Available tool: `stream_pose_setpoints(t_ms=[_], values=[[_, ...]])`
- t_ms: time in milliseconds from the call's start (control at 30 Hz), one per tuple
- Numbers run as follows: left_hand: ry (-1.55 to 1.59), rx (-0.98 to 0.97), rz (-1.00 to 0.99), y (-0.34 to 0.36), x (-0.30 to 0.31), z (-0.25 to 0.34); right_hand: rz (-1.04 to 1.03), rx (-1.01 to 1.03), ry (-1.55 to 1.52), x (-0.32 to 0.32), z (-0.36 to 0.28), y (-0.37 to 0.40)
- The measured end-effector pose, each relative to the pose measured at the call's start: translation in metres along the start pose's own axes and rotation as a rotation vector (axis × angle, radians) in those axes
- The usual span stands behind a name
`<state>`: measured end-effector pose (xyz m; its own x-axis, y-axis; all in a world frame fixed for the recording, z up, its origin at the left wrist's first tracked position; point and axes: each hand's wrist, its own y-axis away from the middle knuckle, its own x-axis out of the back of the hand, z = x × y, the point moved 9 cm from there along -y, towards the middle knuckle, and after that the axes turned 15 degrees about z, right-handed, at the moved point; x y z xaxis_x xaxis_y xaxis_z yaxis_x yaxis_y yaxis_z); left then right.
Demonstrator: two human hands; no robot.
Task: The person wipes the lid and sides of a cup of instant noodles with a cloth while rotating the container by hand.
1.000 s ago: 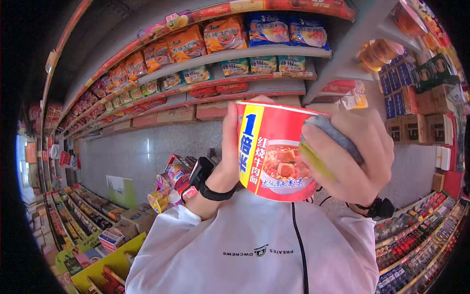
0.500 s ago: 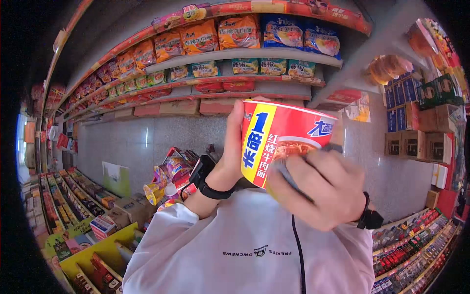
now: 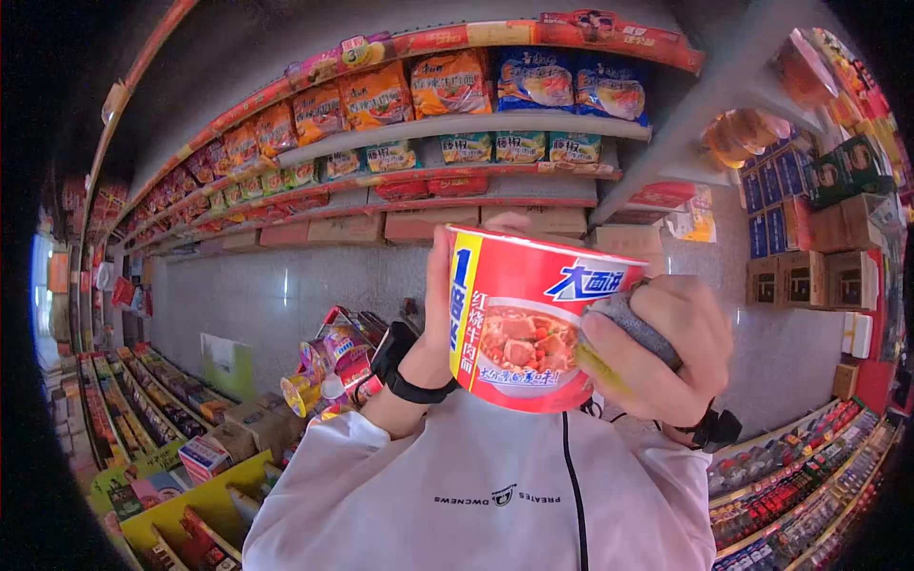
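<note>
A red instant noodle cup (image 3: 528, 324) with a yellow band and Chinese lettering is held up, slightly tilted, in front of my chest. My left hand (image 3: 440, 319) is closed around its left side, with some fingers hidden behind the cup. Against the cup's right side, my right hand (image 3: 681, 343) grips a grey cloth (image 3: 633, 328) with a yellow-green edge. The cloth touches the printed wall of the cup, just below the blue lettering. Both wrists carry black straps.
Shelves ahead hold rows of noodle packets (image 3: 452, 84). A basket (image 3: 347, 347) with several noodle cups stands on the floor at left. Cardboard boxes (image 3: 804, 278) are stacked at right. Low racks of goods (image 3: 809, 476) flank me on both sides.
The cup has turned so its food picture faces me, and it sits a little lower and farther left. My right hand with the cloth has moved up and right along it.
</note>
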<state>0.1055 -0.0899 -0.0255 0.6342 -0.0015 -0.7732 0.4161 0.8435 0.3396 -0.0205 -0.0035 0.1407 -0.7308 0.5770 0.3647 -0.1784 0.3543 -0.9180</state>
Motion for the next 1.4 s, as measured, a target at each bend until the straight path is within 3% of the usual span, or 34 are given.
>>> stream_pose_setpoints(t_ms=[100,167,300,367,433,567,633,733,800,967,1033,1400], values=[[-0.016,-0.067,-0.023,-0.001,-0.001,0.002,-0.021,0.033,0.071,-0.002,0.0,-0.011],[-0.133,-0.136,0.104,-0.001,0.007,0.005,-0.035,0.063,0.091,-0.006,0.001,-0.015],[-0.087,-0.077,0.036,0.001,0.012,-0.002,-0.028,0.096,0.089,-0.016,-0.002,-0.023],[-0.08,-0.118,0.063,0.002,0.01,0.003,-0.171,0.035,0.056,-0.028,-0.006,-0.029],[-0.047,-0.086,0.08,0.01,0.003,0.008,-0.161,0.066,0.05,-0.036,-0.01,-0.034],[-0.162,-0.263,0.094,0.009,0.014,0.025,-0.114,0.19,0.004,-0.043,-0.019,-0.037],[-0.039,-0.253,0.038,0.01,0.019,0.027,-0.112,0.211,-0.015,-0.047,-0.022,-0.038],[-0.185,-0.352,0.197,0.012,0.027,0.037,-0.151,0.193,-0.073,-0.053,-0.02,-0.042],[-0.013,-0.323,0.168,0.014,0.023,0.041,-0.13,0.221,-0.057,-0.057,-0.017,-0.041],[0.016,-0.315,0.283,0.018,0.043,0.054,-0.099,0.216,-0.128,-0.066,-0.006,-0.044],[0.042,-0.27,0.187,0.016,0.041,0.056,-0.065,0.19,-0.171,-0.07,0.0,-0.045],[0.148,-0.272,0.241,0.021,0.068,0.105,-0.071,0.179,-0.317,-0.127,-0.007,-0.073]])
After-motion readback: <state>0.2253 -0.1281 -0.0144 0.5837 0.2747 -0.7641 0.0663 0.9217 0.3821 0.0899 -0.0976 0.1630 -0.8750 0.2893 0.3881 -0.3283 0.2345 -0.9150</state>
